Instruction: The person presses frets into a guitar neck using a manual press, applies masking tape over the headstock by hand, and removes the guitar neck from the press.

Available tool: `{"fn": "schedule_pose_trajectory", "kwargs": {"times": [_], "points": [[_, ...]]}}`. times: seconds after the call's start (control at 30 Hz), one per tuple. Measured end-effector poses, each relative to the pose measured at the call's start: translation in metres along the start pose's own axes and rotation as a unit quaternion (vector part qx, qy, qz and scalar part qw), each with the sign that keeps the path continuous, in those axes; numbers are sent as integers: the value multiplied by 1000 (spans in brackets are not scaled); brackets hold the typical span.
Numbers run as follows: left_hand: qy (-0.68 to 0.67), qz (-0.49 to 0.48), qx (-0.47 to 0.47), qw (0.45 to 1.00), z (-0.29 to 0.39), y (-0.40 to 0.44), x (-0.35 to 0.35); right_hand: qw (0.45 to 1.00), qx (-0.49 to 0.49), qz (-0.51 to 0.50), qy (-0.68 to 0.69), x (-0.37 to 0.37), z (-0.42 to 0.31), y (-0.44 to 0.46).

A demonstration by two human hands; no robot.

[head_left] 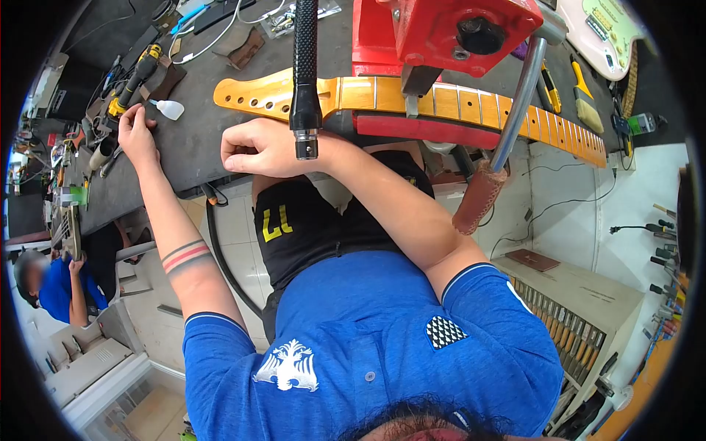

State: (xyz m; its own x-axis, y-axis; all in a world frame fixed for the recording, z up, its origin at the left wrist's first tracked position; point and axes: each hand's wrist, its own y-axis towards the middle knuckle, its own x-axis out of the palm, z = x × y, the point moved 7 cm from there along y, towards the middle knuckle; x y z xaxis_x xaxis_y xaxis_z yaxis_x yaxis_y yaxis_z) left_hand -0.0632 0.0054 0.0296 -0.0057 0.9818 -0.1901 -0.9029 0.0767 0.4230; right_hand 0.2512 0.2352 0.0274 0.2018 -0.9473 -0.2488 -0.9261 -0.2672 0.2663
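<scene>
A maple guitar neck (441,101) lies across the bench with its headstock (250,94) at the left. Its fretted part sits under the ram of a red press (471,33), on a red padded support (426,131). My right hand (254,147) is closed with fingers curled, just below the headstock at the bench's front edge; its palm is hidden. Farther left, my left hand (138,136) has loosely bent fingers, thumb and index apart. It is beside a small white bottle (170,109) and a yellow-and-black tool (136,79), and no object shows in it.
A black knurled rod (305,73) hangs before the neck. The press lever has a brown grip (482,198). At right lie a brush (586,95) and a pink guitar body (599,37). Tools crowd the left; another person (62,290) is at lower left.
</scene>
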Motion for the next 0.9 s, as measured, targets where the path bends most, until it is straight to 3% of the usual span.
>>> {"fn": "schedule_pose_trajectory", "kwargs": {"times": [0.9], "points": [[-13, -48, -16, 999, -4, 1, 9, 999, -3, 41, -21, -9, -17, -7]]}}
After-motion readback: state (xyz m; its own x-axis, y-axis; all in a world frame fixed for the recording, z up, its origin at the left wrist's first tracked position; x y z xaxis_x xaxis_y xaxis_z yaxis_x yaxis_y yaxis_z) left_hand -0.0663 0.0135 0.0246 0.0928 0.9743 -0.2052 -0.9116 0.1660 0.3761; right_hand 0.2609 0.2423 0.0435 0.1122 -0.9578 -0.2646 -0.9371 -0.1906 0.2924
